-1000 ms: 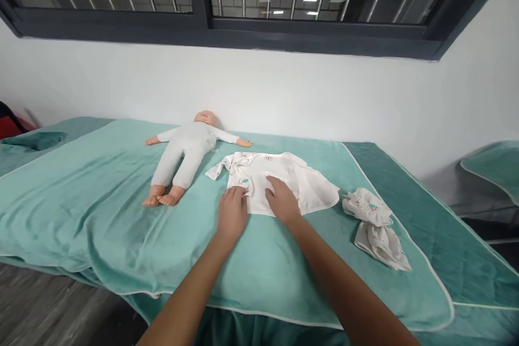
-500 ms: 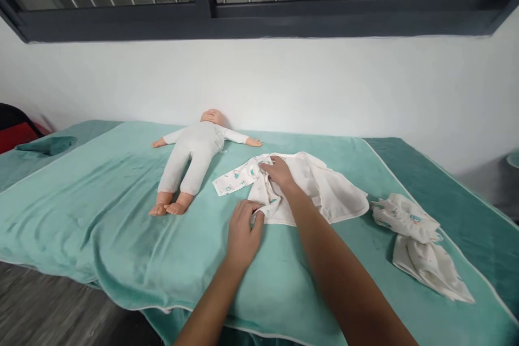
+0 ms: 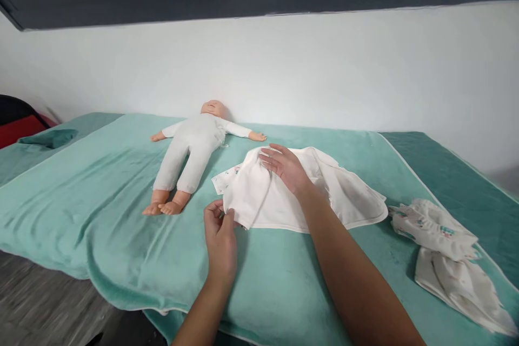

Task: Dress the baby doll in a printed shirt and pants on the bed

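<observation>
A white baby shirt lies spread on the green blanket, its plain inner side up. One sleeve with a small coloured print pokes out at its left. At the near left corner, my left hand pinches the cloth edge between thumb and fingers. My right hand rests over the upper part of the shirt, fingers stretched out and apart. Left of the shirt, a baby doll in a white bodysuit lies on its back, arms spread, head toward the wall.
Crumpled white printed baby clothes lie at the right. The green blanket covers the bed up to the white wall. A dark window frame runs above. Something red and black stands at the far left.
My left hand has moved left, drawing the shirt's front panel outward so its plain side covers the printed part. My right hand's fingers have spread out. The camera view has tilted down.
</observation>
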`<state>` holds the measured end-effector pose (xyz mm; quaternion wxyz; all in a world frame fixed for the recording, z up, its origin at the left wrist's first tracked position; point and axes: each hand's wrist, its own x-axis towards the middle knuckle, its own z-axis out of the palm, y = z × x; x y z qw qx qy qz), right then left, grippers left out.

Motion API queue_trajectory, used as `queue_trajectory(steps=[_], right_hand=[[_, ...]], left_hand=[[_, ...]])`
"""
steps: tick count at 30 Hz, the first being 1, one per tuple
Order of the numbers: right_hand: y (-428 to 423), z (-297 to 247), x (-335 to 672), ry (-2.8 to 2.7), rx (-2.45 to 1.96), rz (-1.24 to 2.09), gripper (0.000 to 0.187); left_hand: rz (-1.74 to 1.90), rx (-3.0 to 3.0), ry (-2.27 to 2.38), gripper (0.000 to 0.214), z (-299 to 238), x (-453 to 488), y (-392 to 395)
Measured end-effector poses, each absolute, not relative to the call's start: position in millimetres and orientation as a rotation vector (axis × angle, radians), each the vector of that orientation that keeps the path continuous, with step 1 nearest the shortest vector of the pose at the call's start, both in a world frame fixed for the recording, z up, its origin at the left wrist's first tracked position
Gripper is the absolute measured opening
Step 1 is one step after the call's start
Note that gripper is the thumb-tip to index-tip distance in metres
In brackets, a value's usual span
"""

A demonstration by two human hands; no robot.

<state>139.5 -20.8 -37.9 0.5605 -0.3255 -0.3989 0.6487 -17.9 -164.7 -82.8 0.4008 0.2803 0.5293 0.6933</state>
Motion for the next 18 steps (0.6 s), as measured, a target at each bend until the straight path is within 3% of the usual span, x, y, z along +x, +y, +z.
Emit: queue_trajectory(steps=[4, 13, 18], right_hand=[[-25.0, -39.7, 136.6, -1.076, -0.905, 1.406, 0.029], [-9.1, -62.7, 133.3, -1.286, -1.191, 1.053, 0.015], [-9.9, -62.3, 134.9, -1.406, -1.267, 0.939, 0.02]], left_hand=[[1.61, 0.901, 1.397, 0.029, -82.6, -38.4, -170.2], [1.267, 1.684, 2.035, 0.046, -78.8, -85.1, -111.3], [1.317, 1.647, 1.956, 0.026, -71.2, -87.2, -67.6]])
